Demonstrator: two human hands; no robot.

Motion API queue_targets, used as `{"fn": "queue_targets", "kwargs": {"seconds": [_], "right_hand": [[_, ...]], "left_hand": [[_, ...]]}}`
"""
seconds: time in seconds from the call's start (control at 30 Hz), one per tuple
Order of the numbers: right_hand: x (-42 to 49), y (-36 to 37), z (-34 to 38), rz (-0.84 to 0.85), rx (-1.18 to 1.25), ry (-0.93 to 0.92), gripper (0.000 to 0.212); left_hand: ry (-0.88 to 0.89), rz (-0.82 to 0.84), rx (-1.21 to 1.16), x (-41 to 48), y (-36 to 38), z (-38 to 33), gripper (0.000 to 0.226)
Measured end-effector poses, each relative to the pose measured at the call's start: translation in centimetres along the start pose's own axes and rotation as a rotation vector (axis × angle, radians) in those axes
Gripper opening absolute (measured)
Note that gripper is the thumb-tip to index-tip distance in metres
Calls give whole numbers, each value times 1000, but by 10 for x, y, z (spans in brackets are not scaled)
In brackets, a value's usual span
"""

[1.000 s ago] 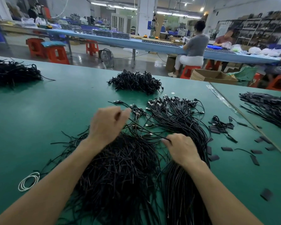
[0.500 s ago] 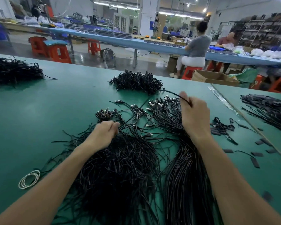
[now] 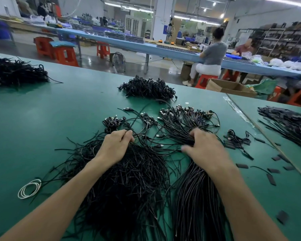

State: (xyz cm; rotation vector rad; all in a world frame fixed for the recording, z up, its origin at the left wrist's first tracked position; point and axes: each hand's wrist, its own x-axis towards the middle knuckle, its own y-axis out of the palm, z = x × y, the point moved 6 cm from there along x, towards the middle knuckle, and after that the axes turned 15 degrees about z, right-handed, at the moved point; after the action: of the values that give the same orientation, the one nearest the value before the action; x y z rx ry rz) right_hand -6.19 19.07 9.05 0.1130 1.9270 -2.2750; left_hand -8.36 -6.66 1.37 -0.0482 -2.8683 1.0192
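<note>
My right hand (image 3: 205, 151) lies on the bundle of black USB cables (image 3: 196, 197), fingers curled round it just short of where its plugs (image 3: 186, 113) fan out. The hand is blurred, so I cannot tell how tight the grip is. The bundle runs lengthwise along the green desk (image 3: 42, 127), plugs at the far end.

Just left of the bundle, my left hand (image 3: 116, 146) rests on the heap of thin black ties (image 3: 129, 192). Its fingers are bent, and thumb and fingertips pinch a few thin black strands (image 3: 131, 136) at the heap's far edge.

Beyond the bundle's plugs sits a pile of coiled cables (image 3: 148, 89). Right of the bundle lie a small coiled cable (image 3: 236, 140) and scattered flat black tabs (image 3: 271, 179). Far left of the bundle, past the heap, lies a white wire coil (image 3: 30, 188).
</note>
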Motion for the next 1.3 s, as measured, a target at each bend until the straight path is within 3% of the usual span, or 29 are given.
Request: {"fn": "queue_targets", "kwargs": {"seconds": [0.07,0.1,0.17,0.23,0.33,0.43,0.57,0.63,0.73,0.8,0.87,0.97,1.03,1.1,1.17,1.23,1.3], "right_hand": [[2,18,-12,134,0,96,93],[2,19,-11,84,25,80,110],[-3,14,0,-90,33,-53,123],[-9,12,16,-174,7,-290,114],[-14,19,36,-119,-33,-554,76],[-10,31,39,-36,-47,-547,52],[-5,43,37,52,176,-564,24],[-6,44,36,72,430,-576,23],[-6,38,33,-55,681,-567,20],[-6,39,36,-61,808,-555,18],[-9,46,43,27,932,-564,28],[-14,59,54,115,907,-552,33],[-19,69,62,180,786,-546,44],[-24,75,68,248,711,-537,37],[-29,73,69,257,645,-538,27],[-31,66,66,227,607,-543,25],[-32,57,60,187,615,-537,28]], "left_hand": [[-20,71,61,-4,2,-5,46],[-15,120,103,-7,4,-8,48],[32,220,167,-11,10,-16,46],[138,333,115,-18,17,-28,38],[308,429,35,-28,22,-46,31],[388,426,-35,-34,20,-58,30],[390,349,-200,-40,13,-66,39],[318,336,-226,-41,13,-63,46],[191,621,-239,-47,34,-60,51],[173,802,-413,-56,45,-67,49],[171,849,-731,-58,43,-77,43],[205,719,-1199,-47,30,-89,37],[220,533,-1359,-36,24,-89,37],[228,350,-1405,-28,21,-81,39],[261,222,-1229,-25,23,-73,38],[297,121,-848,-26,25,-68,33],[302,124,-510,-29,31,-67,31]]}}
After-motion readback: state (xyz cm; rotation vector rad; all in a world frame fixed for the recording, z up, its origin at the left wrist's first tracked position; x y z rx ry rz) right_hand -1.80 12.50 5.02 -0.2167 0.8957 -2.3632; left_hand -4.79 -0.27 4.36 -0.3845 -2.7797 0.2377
